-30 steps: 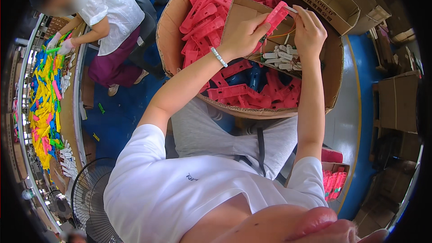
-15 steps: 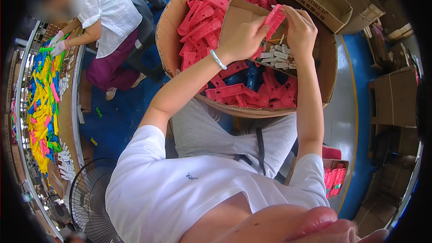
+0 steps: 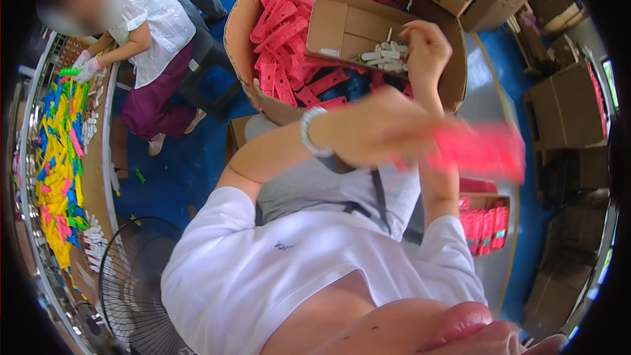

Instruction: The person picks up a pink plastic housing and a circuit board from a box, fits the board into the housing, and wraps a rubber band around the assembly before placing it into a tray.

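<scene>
My left hand [image 3: 371,128], smeared by motion, is closed on a long pink plastic casing [image 3: 483,151] and reaches across to the right, over my right forearm. My right hand [image 3: 428,46] is at the right end of a small cardboard box [image 3: 342,23], its fingers curled together beside small white plastic parts [image 3: 384,58]. Whatever its fingertips hold is hidden. The small box rests on a heap of pink casings [image 3: 289,39] inside a big rounded carton [image 3: 240,46]. Blue pieces [image 3: 358,85] show among the pink ones.
A carton of upright pink casings [image 3: 486,227] stands low at my right. On the left, a gloved co-worker [image 3: 154,33] sits at a bench heaped with coloured plastic pieces [image 3: 62,158]. A black fan [image 3: 141,289] stands near my left elbow. More cardboard boxes [image 3: 568,108] line the right side.
My left hand has carried the pink casing out of the big carton, toward me and to the right. My right hand has let go of the casing and lowered to the white parts.
</scene>
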`<move>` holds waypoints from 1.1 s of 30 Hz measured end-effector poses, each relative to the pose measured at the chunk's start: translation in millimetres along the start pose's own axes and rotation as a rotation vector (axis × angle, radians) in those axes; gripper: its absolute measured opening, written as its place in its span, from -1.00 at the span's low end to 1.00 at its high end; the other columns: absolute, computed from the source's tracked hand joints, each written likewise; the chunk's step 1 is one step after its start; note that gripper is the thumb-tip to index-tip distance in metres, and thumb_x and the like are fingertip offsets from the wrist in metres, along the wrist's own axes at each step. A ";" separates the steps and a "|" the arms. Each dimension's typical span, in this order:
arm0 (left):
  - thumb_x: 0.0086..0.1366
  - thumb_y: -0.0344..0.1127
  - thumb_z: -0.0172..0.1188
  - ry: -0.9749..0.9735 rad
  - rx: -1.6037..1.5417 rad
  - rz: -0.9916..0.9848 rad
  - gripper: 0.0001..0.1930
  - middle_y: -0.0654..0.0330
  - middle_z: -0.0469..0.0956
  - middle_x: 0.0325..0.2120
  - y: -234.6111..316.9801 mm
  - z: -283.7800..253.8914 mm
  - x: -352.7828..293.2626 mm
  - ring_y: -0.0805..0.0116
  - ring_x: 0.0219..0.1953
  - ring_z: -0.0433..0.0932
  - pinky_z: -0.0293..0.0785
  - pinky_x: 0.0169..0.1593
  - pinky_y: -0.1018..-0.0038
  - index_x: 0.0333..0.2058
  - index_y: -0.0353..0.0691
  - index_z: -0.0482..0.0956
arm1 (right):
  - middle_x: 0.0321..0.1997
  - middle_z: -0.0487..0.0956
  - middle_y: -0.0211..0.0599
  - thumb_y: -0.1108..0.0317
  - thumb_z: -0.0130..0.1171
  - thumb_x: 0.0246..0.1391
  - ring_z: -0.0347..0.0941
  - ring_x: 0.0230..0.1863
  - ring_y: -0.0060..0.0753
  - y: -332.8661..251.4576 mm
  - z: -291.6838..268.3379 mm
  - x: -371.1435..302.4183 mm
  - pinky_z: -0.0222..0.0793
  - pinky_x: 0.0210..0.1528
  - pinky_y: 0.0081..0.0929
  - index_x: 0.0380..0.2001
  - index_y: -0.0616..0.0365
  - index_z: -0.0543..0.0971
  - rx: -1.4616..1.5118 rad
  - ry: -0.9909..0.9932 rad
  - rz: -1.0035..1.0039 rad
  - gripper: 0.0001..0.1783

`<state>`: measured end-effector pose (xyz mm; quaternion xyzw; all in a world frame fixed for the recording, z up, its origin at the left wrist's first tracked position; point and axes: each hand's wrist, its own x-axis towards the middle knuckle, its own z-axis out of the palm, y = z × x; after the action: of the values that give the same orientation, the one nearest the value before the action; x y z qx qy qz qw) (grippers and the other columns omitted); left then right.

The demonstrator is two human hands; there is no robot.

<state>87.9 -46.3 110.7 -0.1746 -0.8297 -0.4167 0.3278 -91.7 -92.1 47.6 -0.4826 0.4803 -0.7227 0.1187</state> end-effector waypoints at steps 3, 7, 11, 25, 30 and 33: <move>0.34 -0.13 0.04 0.163 -0.347 -0.180 -0.60 -0.09 0.54 -0.37 15.1 8.3 17.3 0.17 -0.54 0.57 0.53 -0.47 0.35 0.00 -0.32 0.42 | -0.55 0.58 -0.41 0.59 0.06 0.10 0.40 -0.57 -0.64 10.1 -16.0 -41.3 0.30 -0.48 -0.68 -0.32 0.26 0.62 0.026 -0.279 0.294 -0.85; 0.48 -0.16 -0.16 0.372 -0.756 -0.393 -0.64 -0.01 0.57 -0.41 -3.5 11.5 25.1 0.31 -0.56 0.56 0.53 -0.53 0.43 -0.02 -0.35 0.41 | 0.17 0.44 -0.09 0.53 0.13 0.15 0.41 0.13 -0.39 -24.2 -76.5 -37.8 0.51 -0.03 -0.41 0.25 0.29 0.26 -0.085 -0.145 0.237 -0.41; 0.47 -0.08 -0.14 0.451 -0.851 -0.453 -0.58 -0.06 0.53 -0.40 -5.9 27.2 11.5 0.31 -0.59 0.54 0.48 -0.64 0.47 -0.04 -0.40 0.37 | 0.12 0.49 -0.10 0.69 0.13 0.07 0.47 0.06 -0.34 -70.8 -74.1 -34.3 0.51 -0.02 -0.44 0.08 0.39 0.45 0.081 0.065 -0.194 -0.55; 0.43 -0.28 0.03 0.629 -0.372 -0.488 -0.73 0.05 0.63 -0.33 -42.5 74.3 -27.7 0.45 -0.33 0.60 0.49 -0.23 0.55 -0.06 -0.35 0.26 | -0.01 0.57 0.02 0.63 0.04 0.10 0.53 -0.01 -0.17 -59.4 -94.4 -96.7 0.47 0.05 -0.31 0.02 0.47 0.46 0.738 -0.181 0.299 -0.63; 0.39 -0.33 0.08 0.482 -0.030 -0.487 -0.71 0.04 0.63 -0.38 -57.9 97.6 -40.8 0.47 -0.38 0.59 0.49 -0.30 0.55 -0.09 -0.38 0.22 | -0.16 0.62 -0.13 0.63 0.20 0.04 0.56 -0.12 -0.36 -72.2 -94.1 -126.7 0.45 -0.03 -0.48 -0.07 0.41 0.50 0.656 0.060 0.407 -0.66; 0.37 -0.35 0.10 0.476 -0.213 -0.510 -0.68 0.01 0.63 -0.42 -58.0 127.8 -36.2 0.36 -0.42 0.62 0.50 -0.37 0.48 -0.07 -0.40 0.22 | -0.13 0.60 -0.07 0.59 0.21 0.08 0.57 -0.09 -0.24 -63.2 -113.7 -150.8 0.47 0.01 -0.32 -0.06 0.37 0.48 0.637 0.143 0.356 -0.67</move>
<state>30.5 21.8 -3.6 0.1067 -0.6989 -0.5983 0.3771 -89.2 101.8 2.4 -0.2788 0.3148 -0.8358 0.3529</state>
